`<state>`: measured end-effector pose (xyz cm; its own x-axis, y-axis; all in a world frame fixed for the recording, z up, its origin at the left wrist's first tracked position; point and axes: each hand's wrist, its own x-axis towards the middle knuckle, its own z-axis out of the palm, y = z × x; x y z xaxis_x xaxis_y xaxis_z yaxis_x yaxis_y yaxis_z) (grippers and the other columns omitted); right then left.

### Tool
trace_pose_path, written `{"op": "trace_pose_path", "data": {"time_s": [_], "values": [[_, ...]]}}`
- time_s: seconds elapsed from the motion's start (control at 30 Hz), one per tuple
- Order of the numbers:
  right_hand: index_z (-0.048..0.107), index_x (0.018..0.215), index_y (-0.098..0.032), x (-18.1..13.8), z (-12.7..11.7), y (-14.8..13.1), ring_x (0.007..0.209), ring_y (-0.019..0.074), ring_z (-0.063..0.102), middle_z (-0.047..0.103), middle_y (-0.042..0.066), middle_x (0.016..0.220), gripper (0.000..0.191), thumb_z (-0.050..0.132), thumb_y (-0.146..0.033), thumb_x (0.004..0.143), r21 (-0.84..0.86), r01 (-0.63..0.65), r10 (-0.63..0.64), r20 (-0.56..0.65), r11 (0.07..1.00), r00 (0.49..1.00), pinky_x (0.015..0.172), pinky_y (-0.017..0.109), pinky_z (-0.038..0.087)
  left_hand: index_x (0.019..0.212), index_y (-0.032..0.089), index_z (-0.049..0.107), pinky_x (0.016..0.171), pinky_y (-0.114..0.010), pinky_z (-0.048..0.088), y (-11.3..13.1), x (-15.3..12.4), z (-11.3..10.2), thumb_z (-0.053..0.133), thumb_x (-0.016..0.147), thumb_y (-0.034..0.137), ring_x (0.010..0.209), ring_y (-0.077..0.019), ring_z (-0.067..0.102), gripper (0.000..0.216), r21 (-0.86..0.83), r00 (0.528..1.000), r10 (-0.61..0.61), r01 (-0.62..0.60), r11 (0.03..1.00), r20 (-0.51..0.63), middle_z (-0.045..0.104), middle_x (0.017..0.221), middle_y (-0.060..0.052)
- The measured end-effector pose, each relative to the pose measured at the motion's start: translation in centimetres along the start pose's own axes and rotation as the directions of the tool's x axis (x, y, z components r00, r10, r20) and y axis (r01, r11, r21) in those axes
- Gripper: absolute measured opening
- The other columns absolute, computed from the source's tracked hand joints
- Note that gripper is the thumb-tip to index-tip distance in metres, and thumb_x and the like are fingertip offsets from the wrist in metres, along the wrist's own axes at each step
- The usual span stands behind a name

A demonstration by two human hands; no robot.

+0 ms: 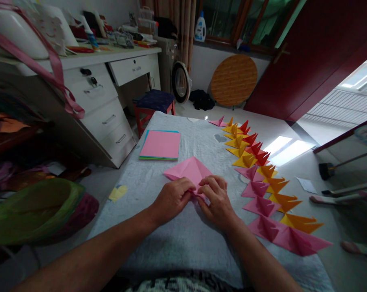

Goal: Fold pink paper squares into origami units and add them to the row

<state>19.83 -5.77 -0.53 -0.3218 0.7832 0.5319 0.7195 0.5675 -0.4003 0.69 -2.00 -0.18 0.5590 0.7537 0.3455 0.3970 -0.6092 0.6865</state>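
A pink sheet of paper [189, 169], partly folded into a pointed shape, lies on the grey cloth-covered table [171, 239]. My left hand [171, 198] has its fingers curled and pinched on the near edge of the pink paper. Right beside it, my right hand [216, 199] presses bent fingers on the same edge. The part of the paper under both hands is hidden.
A stack of coloured square sheets [161, 145], pink on top, lies at the table's far left. Several finished folded pieces [262, 178] in pink, yellow, orange and red run in a row along the right side. A white desk with drawers [107, 105] stands to the left.
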Motion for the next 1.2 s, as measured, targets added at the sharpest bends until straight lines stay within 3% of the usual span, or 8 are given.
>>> {"op": "trace_pose_path", "data": {"time_s": [0.13, 0.23, 0.47, 0.63, 0.83, 1.03, 1.1, 1.2], "values": [[0.058, 0.119, -0.021, -0.2, -0.6, 0.6, 0.120, 0.0309, 0.047, 0.059, 0.010, 0.122, 0.039, 0.068, -0.026, 0.081, -0.080, -0.028, 0.034, 0.070, 0.996, 0.997, 0.105, 0.050, 0.033, 0.089, 0.018, 0.060, 0.079, -0.028, 0.049, 0.1, -0.1, -0.5, 0.051, 0.078, 0.000, 0.085, -0.0169, 0.063, 0.023, -0.056, 0.998, 0.009, -0.012, 0.998, -0.059, 0.066, 0.088, -0.003], [0.053, 0.129, -0.021, -0.5, -0.9, 1.5, 0.127, 0.0334, 0.042, 0.054, 0.012, 0.130, 0.053, 0.064, -0.019, 0.077, -0.156, -0.069, 0.082, 0.079, 0.985, 0.993, 0.110, 0.055, 0.030, 0.085, 0.018, 0.058, 0.080, -0.028, 0.048, 0.3, -0.2, -0.8, 0.049, 0.069, -0.004, 0.086, -0.0166, 0.062, 0.029, -0.136, 0.994, 0.043, -0.056, 0.989, -0.100, 0.065, 0.089, -0.003], [0.058, 0.099, -0.023, -0.9, -1.6, 2.2, 0.126, 0.0327, 0.045, 0.055, 0.009, 0.128, 0.036, 0.055, -0.005, 0.068, -0.111, -0.024, 0.017, -0.063, 0.994, 0.998, 0.106, 0.056, 0.035, 0.076, 0.019, 0.054, 0.088, -0.026, 0.049, 0.8, -0.4, -1.6, 0.044, 0.074, -0.006, 0.098, -0.0143, 0.061, 0.026, -0.276, 0.988, 0.081, -0.115, 0.954, -0.129, 0.061, 0.102, -0.004], [0.056, 0.094, -0.023, -0.9, -1.6, 1.8, 0.123, 0.0294, 0.051, 0.061, 0.009, 0.122, 0.030, 0.054, -0.001, 0.073, -0.099, 0.081, -0.094, -0.136, 0.992, 0.986, 0.107, 0.055, 0.037, 0.078, 0.018, 0.057, 0.108, -0.037, 0.045, 0.5, -0.2, -1.5, 0.043, 0.081, -0.003, 0.128, -0.0214, 0.052, 0.025, -0.151, 0.986, -0.026, 0.001, 0.989, -0.165, 0.045, 0.140, -0.009], [0.063, 0.102, -0.021, -0.7, -0.3, 1.9, 0.118, 0.0267, 0.056, 0.068, 0.011, 0.114, 0.031, 0.051, -0.001, 0.083, -0.172, 0.016, -0.018, -0.007, 0.985, 1.000, 0.106, 0.050, 0.042, 0.089, 0.018, 0.060, 0.110, -0.047, 0.044, -1.4, 0.1, -1.6, 0.043, 0.076, -0.005, 0.127, -0.0257, 0.052, 0.031, 0.192, 0.987, -0.125, 0.143, 0.971, -0.103, 0.050, 0.136, -0.012], [0.065, 0.096, -0.018, -0.6, 0.2, 1.5, 0.108, 0.0278, 0.059, 0.070, 0.013, 0.110, 0.025, 0.056, -0.002, 0.080, -0.203, -0.025, 0.039, 0.067, 0.979, 0.997, 0.094, 0.044, 0.048, 0.123, 0.018, 0.059, 0.113, -0.051, 0.036, -0.4, -0.5, -1.4, 0.055, 0.069, 0.001, 0.130, -0.0304, 0.045, 0.056, 0.303, 0.998, 0.052, -0.062, 0.951, 0.038, 0.054, 0.138, -0.012], [0.065, 0.094, -0.018, -0.4, 0.1, 1.3, 0.105, 0.0269, 0.061, 0.071, 0.012, 0.107, 0.021, 0.056, -0.003, 0.081, -0.163, -0.014, 0.025, 0.067, 0.987, 0.997, 0.094, 0.044, 0.048, 0.124, 0.020, 0.061, 0.110, -0.050, 0.038, 0.1, -0.5, -1.2, 0.059, 0.078, 0.006, 0.127, -0.0302, 0.046, 0.048, 0.341, 0.994, 0.085, -0.106, 0.934, 0.076, 0.059, 0.134, -0.011], [0.064, 0.094, -0.018, -0.2, -0.1, 1.0, 0.098, 0.0250, 0.063, 0.073, 0.010, 0.101, 0.019, 0.055, -0.004, 0.083, -0.077, 0.044, -0.038, 0.074, 0.996, 0.997, 0.092, 0.042, 0.049, 0.108, 0.021, 0.069, 0.100, -0.048, 0.043, 0.2, -0.3, -1.0, 0.060, 0.089, 0.012, 0.117, -0.0290, 0.051, 0.024, 0.433, 0.992, 0.077, -0.114, 0.894, 0.102, 0.067, 0.122, -0.009]]}}
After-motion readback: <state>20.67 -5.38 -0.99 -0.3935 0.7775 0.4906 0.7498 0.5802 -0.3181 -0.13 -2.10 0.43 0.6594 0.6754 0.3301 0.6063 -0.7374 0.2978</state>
